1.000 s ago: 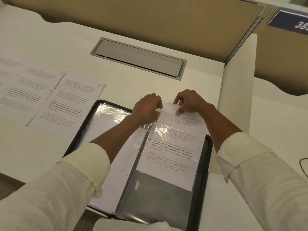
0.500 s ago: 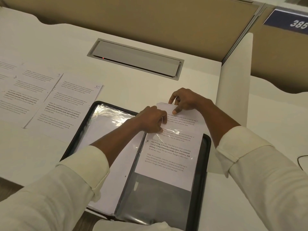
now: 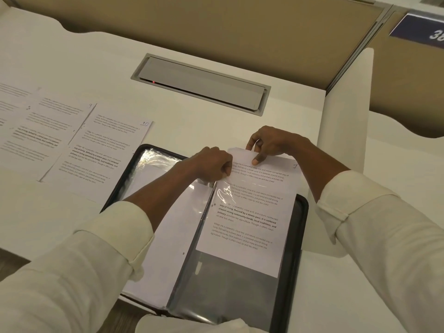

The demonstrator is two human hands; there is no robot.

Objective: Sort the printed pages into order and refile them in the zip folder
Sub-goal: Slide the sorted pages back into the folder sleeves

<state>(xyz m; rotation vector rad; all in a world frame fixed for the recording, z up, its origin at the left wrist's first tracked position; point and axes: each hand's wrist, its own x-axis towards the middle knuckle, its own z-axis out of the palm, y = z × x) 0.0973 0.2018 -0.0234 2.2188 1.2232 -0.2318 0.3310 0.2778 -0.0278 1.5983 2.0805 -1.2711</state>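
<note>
The held page reads 7, one loose page 9, its neighbour page 10, the blue sign 38.

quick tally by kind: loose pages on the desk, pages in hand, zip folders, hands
loose pages on the desk: 3 (page 10, page 9, cut-off page at the left edge)
page in hand: 1 (page 7)
zip folder: 1
hands: 2 (left hand, right hand)
total: 7
</note>
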